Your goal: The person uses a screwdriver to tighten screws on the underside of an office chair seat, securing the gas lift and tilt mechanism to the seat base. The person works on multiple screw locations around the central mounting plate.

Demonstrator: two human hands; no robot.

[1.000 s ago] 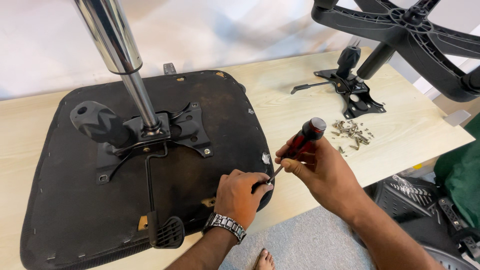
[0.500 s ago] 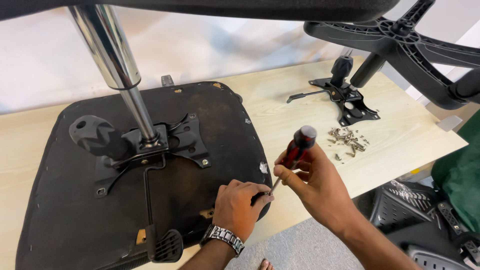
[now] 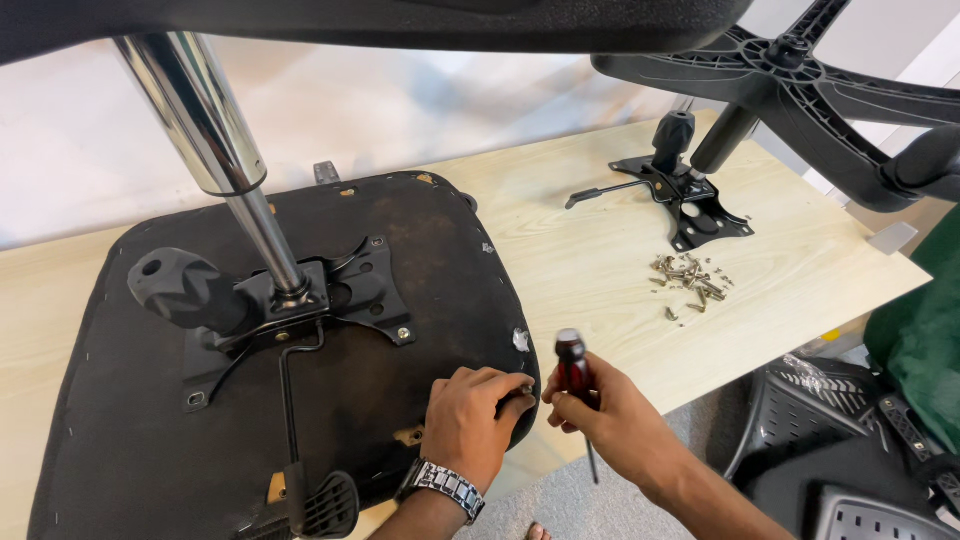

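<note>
An upturned black chair seat (image 3: 420, 250) lies on a light wooden table (image 3: 590, 270), with a metal tilt mechanism (image 3: 300, 300) and a chrome gas cylinder (image 3: 215, 150) bolted at its middle. My left hand (image 3: 470, 420), with a metal wristwatch, rests on the seat's near right edge, fingertips pinched at a small fitting there. My right hand (image 3: 600, 415) holds a red-and-black handled screwdriver (image 3: 574, 375) upright beside it, its shaft pointing down off the table edge.
A pile of loose screws (image 3: 690, 280) lies on the table to the right. A second black tilt mechanism (image 3: 680, 195) stands behind it. A black star base (image 3: 800, 80) hangs at top right. Black chair parts (image 3: 830, 450) lie on the floor.
My right hand has swung the screwdriver from tilted, with its tip at the seat edge, to upright with its tip pointing down. The left hand stayed on the seat's edge.
</note>
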